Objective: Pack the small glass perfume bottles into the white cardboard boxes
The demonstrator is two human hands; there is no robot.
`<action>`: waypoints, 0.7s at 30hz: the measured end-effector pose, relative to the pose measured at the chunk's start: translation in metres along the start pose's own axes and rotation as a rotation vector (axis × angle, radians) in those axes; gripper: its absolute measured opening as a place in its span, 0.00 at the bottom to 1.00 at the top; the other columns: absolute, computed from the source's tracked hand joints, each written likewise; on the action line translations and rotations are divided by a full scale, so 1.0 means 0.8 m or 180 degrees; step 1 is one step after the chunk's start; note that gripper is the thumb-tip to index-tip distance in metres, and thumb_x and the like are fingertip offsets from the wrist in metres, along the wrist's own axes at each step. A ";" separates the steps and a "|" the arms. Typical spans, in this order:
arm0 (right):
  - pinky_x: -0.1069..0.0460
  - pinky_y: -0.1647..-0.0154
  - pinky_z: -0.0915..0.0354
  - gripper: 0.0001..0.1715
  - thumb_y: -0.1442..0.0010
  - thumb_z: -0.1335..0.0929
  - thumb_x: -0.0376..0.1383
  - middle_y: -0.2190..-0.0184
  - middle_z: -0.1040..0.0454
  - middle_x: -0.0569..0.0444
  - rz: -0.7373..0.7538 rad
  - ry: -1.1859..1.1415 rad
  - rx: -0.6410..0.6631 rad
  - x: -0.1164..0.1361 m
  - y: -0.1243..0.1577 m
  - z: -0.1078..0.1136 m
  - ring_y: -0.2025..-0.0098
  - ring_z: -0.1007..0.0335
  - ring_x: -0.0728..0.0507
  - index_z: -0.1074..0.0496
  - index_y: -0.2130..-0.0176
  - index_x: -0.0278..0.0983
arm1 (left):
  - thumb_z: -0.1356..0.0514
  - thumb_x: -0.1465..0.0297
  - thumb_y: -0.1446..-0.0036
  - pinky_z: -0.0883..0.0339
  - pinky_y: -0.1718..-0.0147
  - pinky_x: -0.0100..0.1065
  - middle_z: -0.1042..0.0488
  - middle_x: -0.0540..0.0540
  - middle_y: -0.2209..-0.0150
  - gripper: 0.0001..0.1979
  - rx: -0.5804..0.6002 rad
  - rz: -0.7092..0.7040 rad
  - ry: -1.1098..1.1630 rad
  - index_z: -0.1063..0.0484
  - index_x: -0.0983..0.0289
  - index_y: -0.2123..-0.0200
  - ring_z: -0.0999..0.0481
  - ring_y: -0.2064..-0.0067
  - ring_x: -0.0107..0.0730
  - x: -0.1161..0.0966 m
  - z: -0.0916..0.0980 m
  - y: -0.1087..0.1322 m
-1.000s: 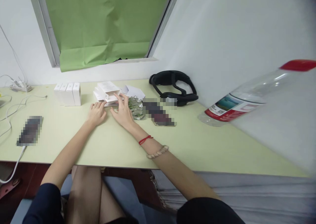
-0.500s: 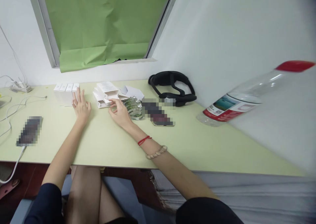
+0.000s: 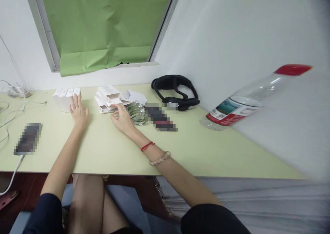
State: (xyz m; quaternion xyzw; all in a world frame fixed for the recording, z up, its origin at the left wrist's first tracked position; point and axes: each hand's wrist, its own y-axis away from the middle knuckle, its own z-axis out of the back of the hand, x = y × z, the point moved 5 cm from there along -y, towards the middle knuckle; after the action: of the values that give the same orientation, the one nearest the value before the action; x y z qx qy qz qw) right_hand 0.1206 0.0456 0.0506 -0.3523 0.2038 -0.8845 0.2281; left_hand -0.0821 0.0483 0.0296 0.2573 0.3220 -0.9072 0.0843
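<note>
A row of several small white boxes point(image 3: 63, 98) stands upright toward the back left of the table. My left hand point(image 3: 79, 114) has its fingers spread and lies over the front of the row's right end, its fingertips at the last box. Right of it is a loose pile of white cartons point(image 3: 109, 93), at least one with its end open. My right hand point(image 3: 123, 118) is at the pile's near edge, fingers curved, with a gap between thumb and index finger. Beside that hand lies a heap of clear-and-green foil packets point(image 3: 139, 113), partly covered by it.
A phone point(image 3: 162, 118) lies right of the packets, and another point(image 3: 28, 139) is plugged in at left. A black headset point(image 3: 177, 93) and a large bottle point(image 3: 229, 112) with a red cap stand on the right. White cables point(image 3: 18, 110) trail across the table's left side.
My left hand has shifted slightly left, its fingers now over the front of the end box. My right hand stays near the carton pile. The whole view has shifted slightly.
</note>
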 end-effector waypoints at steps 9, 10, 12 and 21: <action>0.50 0.66 0.30 0.21 0.46 0.38 0.30 0.52 0.33 0.46 0.0044 -0.0033 -0.0081 0.008 0.000 0.002 0.67 0.29 0.47 0.34 0.51 0.35 | 0.49 0.71 0.47 0.57 0.37 0.49 0.53 0.64 0.33 0.37 0.0041 -0.0072 -0.0032 0.54 0.68 0.33 0.58 0.31 0.47 0.000 0.000 -0.004; 0.50 0.66 0.30 0.21 0.46 0.38 0.30 0.52 0.33 0.46 0.0045 -0.0041 -0.0084 0.008 -0.001 0.002 0.67 0.29 0.47 0.34 0.52 0.35 | 0.50 0.71 0.46 0.57 0.37 0.50 0.52 0.64 0.33 0.36 0.0029 -0.0078 -0.0049 0.53 0.68 0.33 0.57 0.31 0.47 -0.001 0.001 -0.005; 0.49 0.65 0.30 0.21 0.47 0.38 0.30 0.53 0.33 0.46 0.0044 -0.0061 -0.0088 0.007 -0.001 0.001 0.67 0.29 0.47 0.34 0.52 0.34 | 0.51 0.72 0.45 0.57 0.37 0.50 0.49 0.65 0.34 0.34 -0.0006 -0.0093 -0.0106 0.52 0.69 0.34 0.56 0.31 0.48 -0.002 0.004 -0.008; 0.47 0.61 0.30 0.20 0.47 0.37 0.30 0.53 0.33 0.45 -0.0006 -0.0147 -0.0044 0.008 -0.002 -0.003 0.68 0.29 0.46 0.32 0.53 0.34 | 0.52 0.74 0.45 0.54 0.39 0.52 0.42 0.72 0.40 0.31 -0.0100 -0.0079 -0.0248 0.47 0.74 0.37 0.50 0.34 0.54 -0.004 0.008 -0.012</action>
State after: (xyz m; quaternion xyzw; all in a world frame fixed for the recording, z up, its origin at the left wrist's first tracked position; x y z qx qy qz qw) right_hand 0.1148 0.0440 0.0532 -0.3744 0.2043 -0.8749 0.2294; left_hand -0.0849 0.0513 0.0406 0.2163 0.3358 -0.9124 0.0895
